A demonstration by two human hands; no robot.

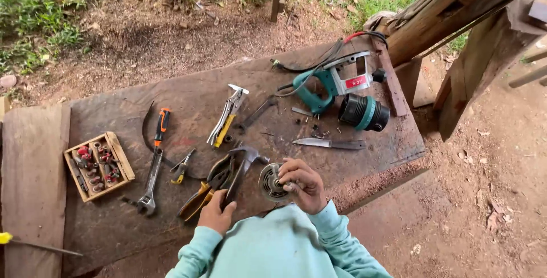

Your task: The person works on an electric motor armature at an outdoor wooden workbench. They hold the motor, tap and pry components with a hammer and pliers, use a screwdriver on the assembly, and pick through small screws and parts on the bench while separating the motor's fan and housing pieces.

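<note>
My left hand [215,212] grips the dark handle of a claw hammer [244,164], whose head points away from me over the workbench. To the right, my right hand [303,184] holds a round, finned metal part [270,182] against the worn wooden workbench [114,227]. The hammer head sits just left of and above that round part. Teal sleeves cover both of my arms at the bottom of the view.
Left of the hammer lie yellow-handled pliers [198,197], small pliers [182,167], an adjustable wrench [150,188], a screwdriver [162,126] and a wooden box of small parts [99,165]. Farther back are locking pliers [228,116], a knife [330,143], a teal power tool [333,83] and its black housing [364,111].
</note>
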